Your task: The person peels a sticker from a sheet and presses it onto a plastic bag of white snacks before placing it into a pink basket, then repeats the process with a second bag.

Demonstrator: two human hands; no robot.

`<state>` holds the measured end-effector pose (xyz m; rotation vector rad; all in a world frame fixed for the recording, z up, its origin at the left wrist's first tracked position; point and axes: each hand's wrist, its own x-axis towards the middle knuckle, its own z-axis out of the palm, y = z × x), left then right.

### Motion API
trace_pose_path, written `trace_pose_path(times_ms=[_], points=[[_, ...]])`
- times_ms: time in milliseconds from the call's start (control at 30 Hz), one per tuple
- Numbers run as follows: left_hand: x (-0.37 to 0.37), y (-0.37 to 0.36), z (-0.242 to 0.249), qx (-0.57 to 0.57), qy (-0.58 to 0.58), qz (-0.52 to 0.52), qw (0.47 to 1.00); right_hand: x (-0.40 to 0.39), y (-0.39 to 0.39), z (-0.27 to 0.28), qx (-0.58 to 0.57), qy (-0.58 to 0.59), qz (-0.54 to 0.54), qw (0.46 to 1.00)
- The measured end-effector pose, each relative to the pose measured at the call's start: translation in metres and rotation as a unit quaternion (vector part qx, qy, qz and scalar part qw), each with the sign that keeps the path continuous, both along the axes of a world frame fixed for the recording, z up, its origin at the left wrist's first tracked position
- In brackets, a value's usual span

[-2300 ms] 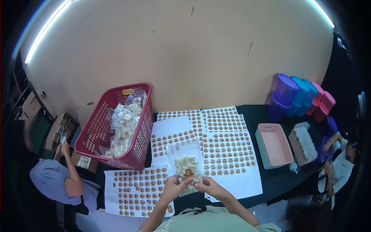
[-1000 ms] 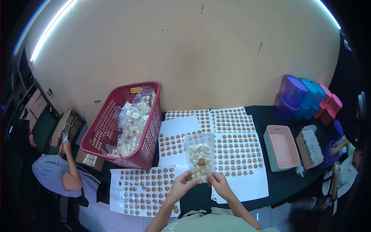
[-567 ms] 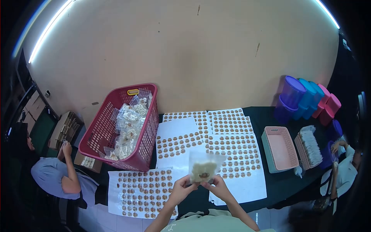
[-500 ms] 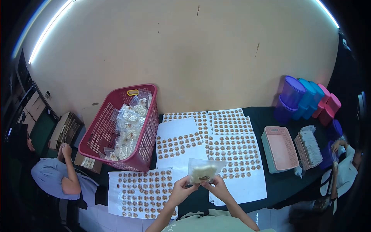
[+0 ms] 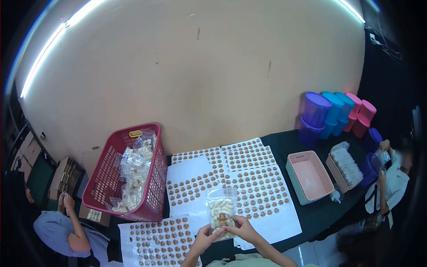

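Observation:
A clear plastic bag (image 5: pixel 221 209) of white oblong pieces stands upright between my two hands, with a round brown sticker on its front. My left hand (image 5: pixel 205 239) grips the bag's lower left side. On its lower right side, my right hand (image 5: pixel 242 229) holds it, the thumb near the sticker. Beneath and behind lie white sheets (image 5: pixel 271 227) bearing rows of round brown stickers. One more sticker sheet (image 5: pixel 160 240) lies to the left of my left hand.
A red basket (image 5: pixel 155 178) holds many filled bags. To the right stand a pink-lined basket (image 5: pixel 309 175), a basket of packets (image 5: pixel 346 167) and stacked purple, blue and pink containers (image 5: pixel 316 107). One person (image 5: pixel 66 231) is at the left, another (image 5: pixel 393 182) at the right.
The bag has turned from tilted to upright, its sticker now facing me. My right hand has shifted its hold on the bag. The whole view has shifted, with the baskets and sheets lower and further left.

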<state>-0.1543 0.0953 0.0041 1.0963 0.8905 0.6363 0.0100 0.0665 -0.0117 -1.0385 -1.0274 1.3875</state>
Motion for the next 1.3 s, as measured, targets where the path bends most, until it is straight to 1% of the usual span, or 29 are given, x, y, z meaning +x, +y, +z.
trace_pose_path(times_ms=[67,133,167,233,300,367,433,500,533,567,633,767,833,867,900,967,1000,1100,1233,1300], points=[[0.002,0.001,-0.001,0.004,-0.004,-0.016,1.000,0.003,-0.004,0.006,-0.001,0.002,-0.020,1.000],[0.004,0.000,0.000,0.010,-0.011,-0.029,0.999,0.010,-0.010,0.011,-0.027,-0.006,0.012,1.000],[0.005,-0.001,-0.004,0.005,-0.010,-0.039,0.999,0.012,-0.013,0.011,-0.032,-0.004,0.002,0.999],[0.011,-0.005,-0.009,-0.004,-0.045,-0.039,0.998,0.017,-0.020,0.006,-0.045,0.059,0.000,0.997],[0.017,-0.010,-0.014,0.004,-0.053,-0.047,0.997,0.026,-0.028,-0.010,-0.043,0.057,-0.003,0.997],[0.018,-0.012,-0.026,0.065,0.017,-0.059,0.996,0.034,-0.031,-0.023,-0.068,-0.004,0.016,0.998],[0.022,-0.016,-0.024,0.079,0.036,-0.057,0.995,0.036,-0.030,-0.028,-0.062,-0.004,0.015,0.998],[0.024,-0.017,-0.023,0.053,0.007,-0.059,0.997,0.032,-0.032,-0.025,-0.021,0.045,-0.025,0.998],[0.025,-0.017,-0.025,0.032,-0.007,-0.057,0.998,0.031,-0.031,-0.024,-0.021,0.031,-0.038,0.999],[0.026,-0.017,-0.024,0.035,-0.006,-0.059,0.998,0.033,-0.032,-0.022,-0.017,0.032,-0.039,0.999],[0.029,-0.017,-0.020,0.006,-0.035,-0.065,0.997,0.037,-0.034,-0.018,-0.024,-0.025,-0.041,0.999],[0.034,-0.024,-0.017,0.010,-0.025,-0.055,0.998,0.041,-0.039,-0.035,-0.029,-0.033,-0.056,0.997],[0.037,-0.027,-0.016,-0.017,-0.034,-0.045,0.998,0.040,-0.044,-0.013,-0.023,0.011,-0.079,0.996],[0.037,-0.029,-0.011,-0.040,-0.011,-0.035,0.999,0.040,-0.045,-0.011,-0.024,0.026,-0.079,0.996],[0.036,-0.029,-0.014,-0.043,-0.013,-0.037,0.998,0.041,-0.046,-0.013,-0.027,0.024,-0.082,0.996],[0.032,-0.030,-0.022,0.023,0.013,-0.042,0.999,0.041,-0.045,-0.020,-0.011,0.010,-0.067,0.998],[0.036,-0.033,-0.018,0.025,-0.040,-0.025,0.999,0.040,-0.047,-0.013,-0.018,0.047,-0.054,0.997],[0.039,-0.039,-0.011,0.035,-0.065,-0.013,0.997,0.038,-0.052,0.006,-0.002,0.081,-0.050,0.995],[0.042,-0.047,-0.022,0.036,-0.043,-0.021,0.998,0.042,-0.063,0.018,0.004,0.062,-0.068,0.996],[0.045,-0.055,-0.025,0.063,-0.031,-0.084,0.994,0.045,-0.073,0.015,-0.012,0.046,-0.109,0.993]])
